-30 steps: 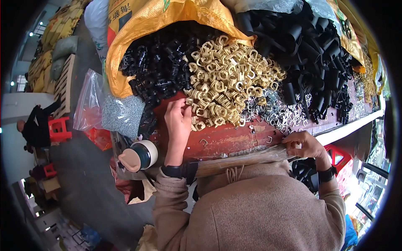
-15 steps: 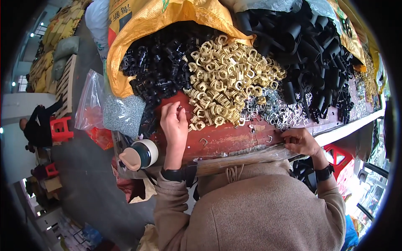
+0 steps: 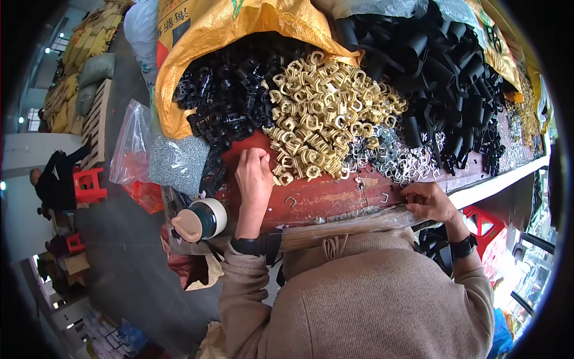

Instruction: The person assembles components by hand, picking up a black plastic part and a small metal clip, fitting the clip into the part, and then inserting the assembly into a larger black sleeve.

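Note:
My left hand (image 3: pixel 253 178) is raised over the red worktop (image 3: pixel 326 194), its fingers curled together. Whatever they may pinch is hidden. Just right of it lies a heap of beige plastic buckle-like rings (image 3: pixel 326 113), and beyond it spreads a pile of black plastic fittings (image 3: pixel 224 102). My right hand (image 3: pixel 429 202) rests at the worktop's front edge with fingers bent and thumb tucked in; a tiny dark bit shows at its fingertips, too small to name. Close to this hand sit a loose bent metal hook (image 3: pixel 384 197) and a scatter of small silvery metal clips (image 3: pixel 406 163).
An orange woven sack (image 3: pixel 251 25) opens over the black fittings. Black strap-like loops (image 3: pixel 442 78) are piled at the back right. A lidded cup (image 3: pixel 210 219) stands at the left corner beside a clear bag of small grey parts (image 3: pixel 178 164). Far left, a person (image 3: pixel 55 179) sits near red stools.
The fingers of my left hand have drawn closer together, and the hand has shifted slightly right. My right hand stays almost where it was.

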The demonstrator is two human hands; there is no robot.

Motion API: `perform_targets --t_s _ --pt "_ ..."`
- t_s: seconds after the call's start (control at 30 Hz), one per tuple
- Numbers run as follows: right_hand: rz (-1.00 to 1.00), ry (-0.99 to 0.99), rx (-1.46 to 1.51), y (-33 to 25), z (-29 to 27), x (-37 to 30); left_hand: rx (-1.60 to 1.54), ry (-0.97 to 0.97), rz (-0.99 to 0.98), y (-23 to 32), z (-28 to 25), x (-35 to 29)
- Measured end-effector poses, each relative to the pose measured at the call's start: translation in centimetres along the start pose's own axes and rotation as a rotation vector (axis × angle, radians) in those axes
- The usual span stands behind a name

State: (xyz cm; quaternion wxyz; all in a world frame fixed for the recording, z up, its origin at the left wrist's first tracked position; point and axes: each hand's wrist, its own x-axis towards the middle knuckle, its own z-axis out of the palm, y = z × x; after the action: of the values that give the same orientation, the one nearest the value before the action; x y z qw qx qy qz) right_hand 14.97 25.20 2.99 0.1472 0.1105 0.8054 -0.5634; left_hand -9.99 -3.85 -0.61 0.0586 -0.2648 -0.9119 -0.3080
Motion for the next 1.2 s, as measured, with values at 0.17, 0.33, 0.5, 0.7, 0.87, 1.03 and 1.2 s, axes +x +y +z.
perform_targets --t_s 0.17,0.33,0.5,0.7,0.87,1.03,1.2 --pt "0.034 0.005 0.011 -1.1 0.1 0.1 -0.539 -0.126 -0.108 3.8 -1.2 -0.6" --pt "-0.175 -0.069 0.169 -2.0 1.2 3.3 -0.929 -0.384 -0.06 9.0 -0.3 -1.2" --pt "-0.022 -0.27 0.506 -5.3 2.0 6.2 -0.97 -0.536 0.16 12.2 2.2 -2.1" --pt "-0.062 -0.216 0.527 -5.1 2.7 6.5 -1.022 -0.594 0.086 12.5 2.4 -1.5" --pt "-0.15 -0.144 0.309 -5.6 2.4 6.3 -1.043 -0.618 0.036 12.3 2.5 -1.2" --pt "-0.265 -0.06 0.17 -5.0 2.3 6.5 -0.96 -0.636 0.115 12.5 2.1 -0.8" --pt "-0.137 -0.157 0.403 -4.7 2.1 6.7 -0.824 -0.543 0.3 12.3 2.5 -0.9"
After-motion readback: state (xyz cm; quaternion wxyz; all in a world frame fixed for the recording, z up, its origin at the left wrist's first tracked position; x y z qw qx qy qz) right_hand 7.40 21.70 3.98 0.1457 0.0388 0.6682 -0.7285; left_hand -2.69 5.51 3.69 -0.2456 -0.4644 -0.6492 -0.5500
